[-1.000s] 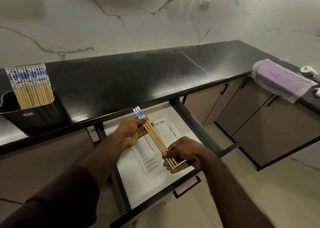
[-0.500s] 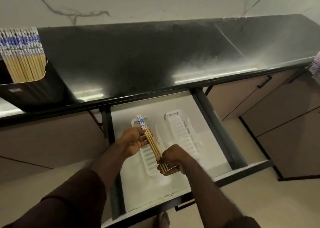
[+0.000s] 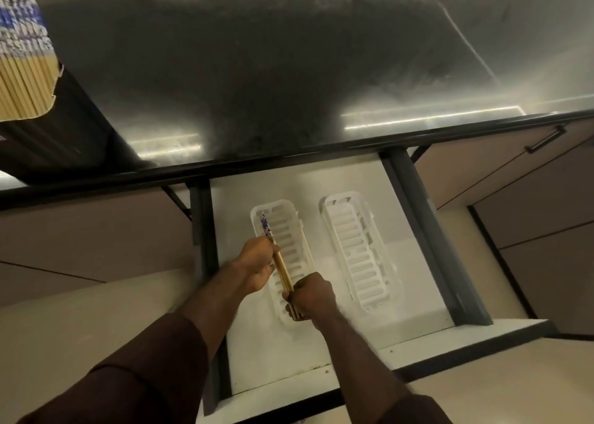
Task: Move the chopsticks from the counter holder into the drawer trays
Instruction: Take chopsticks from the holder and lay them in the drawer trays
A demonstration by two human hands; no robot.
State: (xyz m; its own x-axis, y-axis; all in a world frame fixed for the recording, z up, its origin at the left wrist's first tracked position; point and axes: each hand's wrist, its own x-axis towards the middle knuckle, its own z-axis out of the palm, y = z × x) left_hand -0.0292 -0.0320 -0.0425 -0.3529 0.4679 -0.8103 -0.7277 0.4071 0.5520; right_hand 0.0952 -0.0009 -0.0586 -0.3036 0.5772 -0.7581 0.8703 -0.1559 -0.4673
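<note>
A small bundle of wooden chopsticks point(image 3: 281, 267) with blue-and-white tops lies lengthwise over the left white slotted tray point(image 3: 295, 246) in the open drawer point(image 3: 418, 333). My left hand point(image 3: 258, 264) grips the bundle near its middle. My right hand point(image 3: 310, 296) grips its lower tips at the tray's near end. A second white tray point(image 3: 356, 256) lies to the right with nothing in it. On the counter at far left, the black holder point(image 3: 48, 134) carries several more chopsticks point(image 3: 22, 63).
The black counter point(image 3: 289, 70) overhangs the drawer's back. Dark metal drawer rails point(image 3: 430, 240) run along both sides. Brown cabinet fronts with a black handle point(image 3: 546, 139) stand to the right. Beige floor lies below.
The view tilted down over the drawer. Both hands lowered the bundle of chopsticks from above the drawer down onto the left tray and lined it up with the tray's length.
</note>
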